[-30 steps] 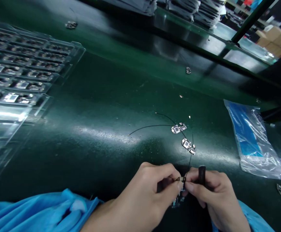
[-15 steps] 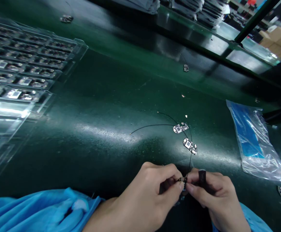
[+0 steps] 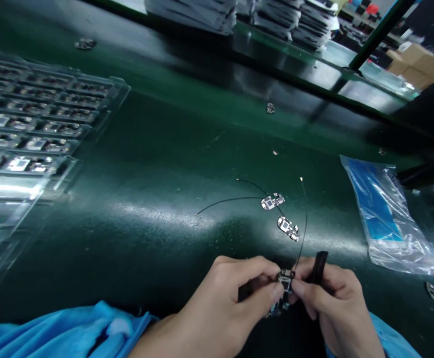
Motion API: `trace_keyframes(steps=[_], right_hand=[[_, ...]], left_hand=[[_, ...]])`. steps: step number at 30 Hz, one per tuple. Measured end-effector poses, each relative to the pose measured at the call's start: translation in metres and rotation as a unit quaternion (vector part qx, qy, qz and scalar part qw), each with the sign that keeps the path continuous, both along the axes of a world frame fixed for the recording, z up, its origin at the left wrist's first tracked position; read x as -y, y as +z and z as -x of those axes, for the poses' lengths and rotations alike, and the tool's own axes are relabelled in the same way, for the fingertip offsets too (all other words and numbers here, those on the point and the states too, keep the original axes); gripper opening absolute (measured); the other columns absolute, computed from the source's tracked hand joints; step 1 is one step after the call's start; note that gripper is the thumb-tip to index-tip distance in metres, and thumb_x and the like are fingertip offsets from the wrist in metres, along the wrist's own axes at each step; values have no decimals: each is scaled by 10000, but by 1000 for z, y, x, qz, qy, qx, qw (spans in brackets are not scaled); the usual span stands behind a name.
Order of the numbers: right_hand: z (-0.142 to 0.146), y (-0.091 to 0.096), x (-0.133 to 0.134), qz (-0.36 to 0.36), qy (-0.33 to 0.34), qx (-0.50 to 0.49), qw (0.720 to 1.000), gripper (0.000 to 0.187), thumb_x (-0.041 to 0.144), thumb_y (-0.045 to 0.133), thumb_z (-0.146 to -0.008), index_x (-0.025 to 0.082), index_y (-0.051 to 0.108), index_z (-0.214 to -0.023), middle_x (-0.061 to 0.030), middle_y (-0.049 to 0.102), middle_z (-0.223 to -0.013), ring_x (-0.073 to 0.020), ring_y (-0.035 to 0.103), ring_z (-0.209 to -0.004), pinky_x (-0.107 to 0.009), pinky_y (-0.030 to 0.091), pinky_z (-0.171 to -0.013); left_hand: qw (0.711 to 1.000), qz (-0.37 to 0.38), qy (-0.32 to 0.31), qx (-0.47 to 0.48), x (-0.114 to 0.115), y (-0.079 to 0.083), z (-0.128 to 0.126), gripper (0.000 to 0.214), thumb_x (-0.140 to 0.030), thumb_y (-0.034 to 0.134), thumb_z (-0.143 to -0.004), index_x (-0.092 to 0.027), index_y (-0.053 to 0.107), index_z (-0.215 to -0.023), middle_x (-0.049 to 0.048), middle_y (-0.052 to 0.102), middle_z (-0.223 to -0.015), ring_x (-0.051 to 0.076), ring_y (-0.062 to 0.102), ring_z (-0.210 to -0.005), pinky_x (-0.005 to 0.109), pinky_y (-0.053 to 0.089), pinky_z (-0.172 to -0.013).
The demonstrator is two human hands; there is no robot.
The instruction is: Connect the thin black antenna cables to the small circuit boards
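My left hand point(image 3: 235, 293) and my right hand point(image 3: 332, 301) meet at the near edge of the green table, both pinched on a small circuit board point(image 3: 285, 279). A thin black wire point(image 3: 303, 226) rises from that board and runs away from me. A black stick-like tool point(image 3: 319, 267) stands up out of my right fist. Just beyond my hands two more small boards point(image 3: 272, 201) point(image 3: 287, 228) with thin black wires lie on the table.
Clear plastic trays point(image 3: 34, 124) holding several small boards fill the left side. A clear bag with a blue sheet point(image 3: 383, 211) lies at the right. Loose boards point(image 3: 270, 108) point(image 3: 85, 44) lie farther back. Stacked trays point(image 3: 276, 15) sit on a shelf behind.
The board between my fingers has turned so its face shows. Its wire now arcs further out past the two boards on the table. The black tool has tilted to the right.
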State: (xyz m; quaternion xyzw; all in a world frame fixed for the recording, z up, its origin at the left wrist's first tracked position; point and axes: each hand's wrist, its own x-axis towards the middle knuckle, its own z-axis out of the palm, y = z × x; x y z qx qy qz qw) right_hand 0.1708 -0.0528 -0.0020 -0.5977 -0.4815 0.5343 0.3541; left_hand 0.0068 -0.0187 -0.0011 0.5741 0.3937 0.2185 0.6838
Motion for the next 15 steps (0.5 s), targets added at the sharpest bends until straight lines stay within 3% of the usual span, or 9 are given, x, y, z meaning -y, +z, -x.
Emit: trace_keyframes(steps=[2,6,9,12,15], right_hand=[[-2,0,0,15,-24,-19,999,179,224,613,-707,163,597,-540,23,464,-460,-86,359,-407,-209,232,-374],[-5,1,-1,49,-2,-29,998,236,316,626,-729,157,610,-554,11,492,-472,-78,372,-391,-194,238,-364],[-11,4,-4,81,-43,-42,995,280,376,645,-726,149,626,-563,-15,560,-511,-68,382,-404,-177,235,-371],[-21,4,-6,89,-91,-44,991,329,442,663,-719,140,645,-588,-27,596,-520,-46,381,-389,-167,248,-389],[-32,-1,-7,105,-94,-62,988,368,482,687,-688,130,644,-592,-39,612,-513,-33,371,-358,-163,235,-380]], left_hand=[[998,44,5,32,0,0,-1,187,-232,466,-799,-141,598,-703,-17,532,-590,94,480,-535,185,395,-515],[995,77,-9,57,-3,3,-2,167,-218,479,-782,-132,608,-722,-9,550,-626,91,488,-548,187,426,-528],[995,87,-18,51,-18,9,-8,161,-213,483,-789,-122,597,-720,3,568,-643,102,507,-573,205,429,-543],[994,87,61,18,-45,14,-17,137,-166,504,-803,-108,575,-700,-20,531,-562,93,508,-505,204,413,-512],[984,61,169,-3,-80,13,-26,109,-74,485,-815,-89,566,-743,-33,506,-515,78,486,-444,193,403,-474]])
